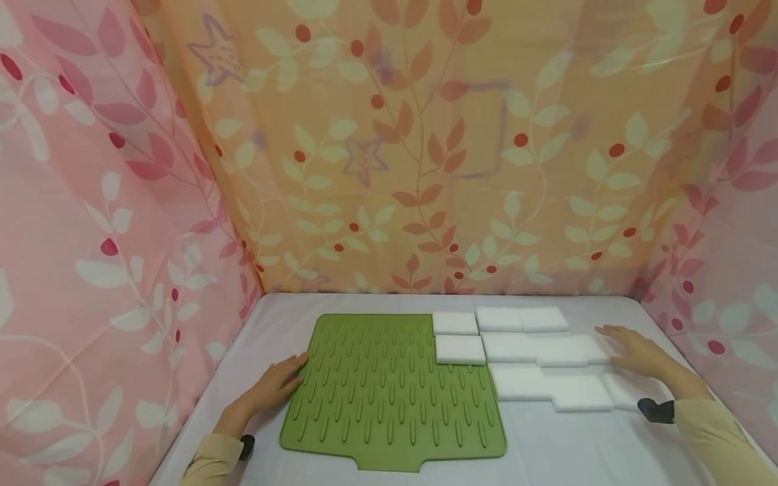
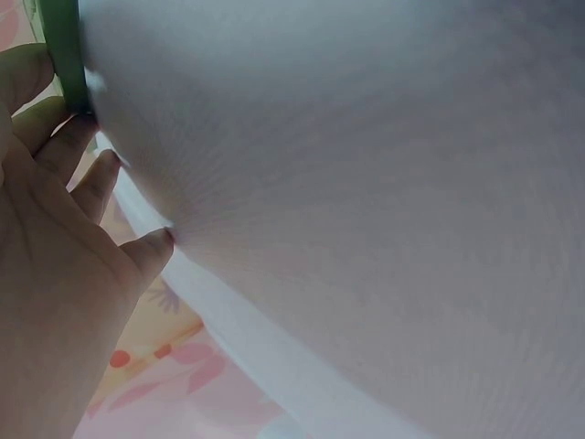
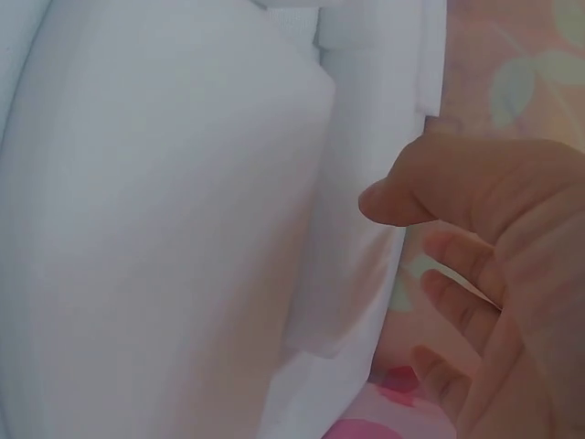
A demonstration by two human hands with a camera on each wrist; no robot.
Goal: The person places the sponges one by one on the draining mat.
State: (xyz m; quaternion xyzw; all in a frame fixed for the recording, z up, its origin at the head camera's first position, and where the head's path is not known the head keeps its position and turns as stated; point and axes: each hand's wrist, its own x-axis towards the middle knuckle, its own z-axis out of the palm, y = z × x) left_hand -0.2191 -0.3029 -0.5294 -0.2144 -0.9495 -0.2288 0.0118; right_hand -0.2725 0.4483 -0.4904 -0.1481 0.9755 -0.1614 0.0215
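Observation:
A flat green mat [image 1: 389, 398] with raised ridges and a tab at its near side lies on the white-covered table. At its left edge rests my left hand [image 1: 267, 388], fingers extended; the left wrist view has the fingertips spread by the green edge [image 2: 64, 55]. Two white sponge-like blocks [image 1: 460, 349] sit on the mat's far right corner. Several more white blocks [image 1: 523, 383] lie in uneven rows to the right. My right hand [image 1: 644, 354] is beside the right end of these rows, holding nothing, its fingers loosely spread in the right wrist view [image 3: 494, 256].
Patterned cloth walls stand around the table: a yellow one [image 1: 389, 169] at the back, a pink one [image 1: 121, 270] on the left and another [image 1: 729, 283] on the right. White cloth [image 1: 547, 445] covers the tabletop.

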